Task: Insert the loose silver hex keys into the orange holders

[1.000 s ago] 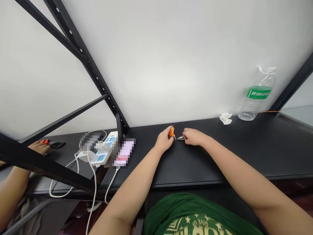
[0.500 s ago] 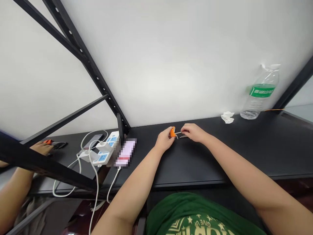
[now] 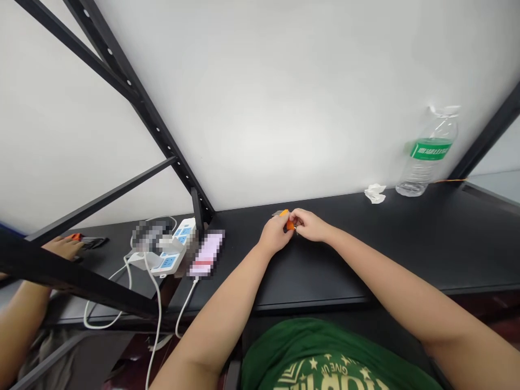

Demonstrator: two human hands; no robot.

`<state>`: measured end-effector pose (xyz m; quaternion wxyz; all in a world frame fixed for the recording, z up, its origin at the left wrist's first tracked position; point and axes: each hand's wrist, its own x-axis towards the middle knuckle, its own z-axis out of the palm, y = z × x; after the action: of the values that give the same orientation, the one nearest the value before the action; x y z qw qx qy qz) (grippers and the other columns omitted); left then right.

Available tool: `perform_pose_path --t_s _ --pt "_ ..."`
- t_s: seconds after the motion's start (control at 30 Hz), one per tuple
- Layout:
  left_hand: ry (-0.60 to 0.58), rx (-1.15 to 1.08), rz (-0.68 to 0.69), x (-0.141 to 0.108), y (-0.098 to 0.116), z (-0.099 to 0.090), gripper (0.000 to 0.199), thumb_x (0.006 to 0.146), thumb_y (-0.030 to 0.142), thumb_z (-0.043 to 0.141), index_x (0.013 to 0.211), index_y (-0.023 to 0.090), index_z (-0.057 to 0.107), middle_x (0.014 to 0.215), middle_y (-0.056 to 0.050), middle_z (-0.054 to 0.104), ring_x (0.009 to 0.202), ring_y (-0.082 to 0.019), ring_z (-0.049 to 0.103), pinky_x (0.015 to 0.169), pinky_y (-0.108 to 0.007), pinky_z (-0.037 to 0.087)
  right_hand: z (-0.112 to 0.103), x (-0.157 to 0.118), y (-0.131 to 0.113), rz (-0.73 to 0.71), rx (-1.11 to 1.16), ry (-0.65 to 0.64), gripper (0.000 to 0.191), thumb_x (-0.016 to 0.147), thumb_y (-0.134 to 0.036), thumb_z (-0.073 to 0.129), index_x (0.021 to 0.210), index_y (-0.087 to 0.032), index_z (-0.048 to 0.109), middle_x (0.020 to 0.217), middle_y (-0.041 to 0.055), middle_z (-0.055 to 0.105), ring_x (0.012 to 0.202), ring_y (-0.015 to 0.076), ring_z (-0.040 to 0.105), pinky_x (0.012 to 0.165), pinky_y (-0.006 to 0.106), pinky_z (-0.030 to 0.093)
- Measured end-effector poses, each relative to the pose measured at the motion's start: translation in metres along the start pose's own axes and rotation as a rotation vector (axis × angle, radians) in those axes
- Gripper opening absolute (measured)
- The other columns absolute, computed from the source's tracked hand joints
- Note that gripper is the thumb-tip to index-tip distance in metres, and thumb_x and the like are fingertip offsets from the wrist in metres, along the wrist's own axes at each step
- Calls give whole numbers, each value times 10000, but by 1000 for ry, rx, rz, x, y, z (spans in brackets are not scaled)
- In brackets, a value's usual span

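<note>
Far left of the orange-handled tool (image 3: 289,225) on the black table (image 3: 345,265), a second person's hand (image 3: 65,247) lies beside a black-and-orange tool (image 3: 88,242). Closer in, a white power strip (image 3: 168,262), then a blurred pink oblong (image 3: 207,253). Left hand (image 3: 276,233) and right hand (image 3: 311,226) meet at the tool, both grips narrow, holding its orange body. Long axis runs roughly sideways, metal tip (image 3: 278,213) toward the left hand and away. Right of it, crumpled tissue (image 3: 374,193), then an upright water bottle (image 3: 426,157).

The left hand (image 3: 276,234) and right hand (image 3: 309,225) hide most of the small orange object (image 3: 290,226). The corded pink slab (image 3: 207,253) is too blurred to name.
</note>
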<state>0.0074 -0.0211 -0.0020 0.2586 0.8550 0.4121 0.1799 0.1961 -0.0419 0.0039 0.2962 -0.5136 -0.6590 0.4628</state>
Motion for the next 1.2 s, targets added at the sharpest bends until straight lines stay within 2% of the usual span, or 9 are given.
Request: perform_pose_path --t_s 0.13,0.23,0.43,0.57,0.63,0.7,0.83,0.97,1.2 --pt "46 -34 -43 0 -6 4 506 835 215 663 1335 236 589 1235 -62 704 1057 -210 687 964 -359 555 -14 -2 0 88 10 -36 155 782 -239 587 930 -199 563 809 -16 626 663 105 547 626 231 438" --pt "51 -44 -58 -1 -12 7 539 839 257 700 1364 224 586 1244 -73 708 1043 -210 699 972 -367 565 -22 -2 2 155 -13 -134 165 846 -354 593 866 -191 606 749 -16 653 575 96 561 593 235 442" --pt "54 -77 -56 0 -15 6 525 832 300 732 1341 256 613 1206 -52 722 1019 -203 707 961 -359 575 -18 0 10 114 26 -83 157 872 -322 567 852 -194 655 672 -27 648 546 87 573 575 212 447" --pt "20 -53 -72 -1 -13 6 548 828 274 714 1363 241 597 1181 -59 730 1026 -211 710 970 -360 565 -10 2 13 171 109 -108 147 883 -305 551 860 -185 631 698 -11 667 566 95 608 567 203 462" --pt "7 -63 -80 -1 -11 7 563 840 252 689 1390 244 572 1174 -54 732 1013 -205 714 960 -348 566 -12 2 14 201 32 -125 189 910 -339 531 862 -182 625 739 4 687 565 94 605 551 202 443" --pt "0 -71 -86 -1 -10 6 569 846 221 663 1404 249 554 1157 -48 733 984 -195 717 946 -337 566 -18 2 16 172 -193 -120 236 937 -358 505 878 -186 655 785 17 702 608 99 604 575 207 425" --pt "-18 -82 -105 -1 -9 2 546 849 169 617 1386 244 550 1104 -38 726 920 -177 703 904 -312 565 -34 1 25 73 -559 -113 112 843 -217 604 824 -188 711 914 57 704 821 149 616 684 229 408" --pt "-30 -87 -141 0 -11 -2 538 851 131 587 1377 235 537 1081 -43 719 926 -185 691 916 -323 552 -38 1 32 93 -605 -142 73 777 -153 645 736 -185 697 902 81 686 788 164 597 667 249 390" --pt "-38 -27 -115 0 -17 1 570 862 95 577 1415 210 498 1329 -111 654 1211 -255 636 1087 -415 483 -31 -3 20 93 -616 -186 88 668 -125 696 658 -179 628 799 67 659 610 126 506 566 254 318"
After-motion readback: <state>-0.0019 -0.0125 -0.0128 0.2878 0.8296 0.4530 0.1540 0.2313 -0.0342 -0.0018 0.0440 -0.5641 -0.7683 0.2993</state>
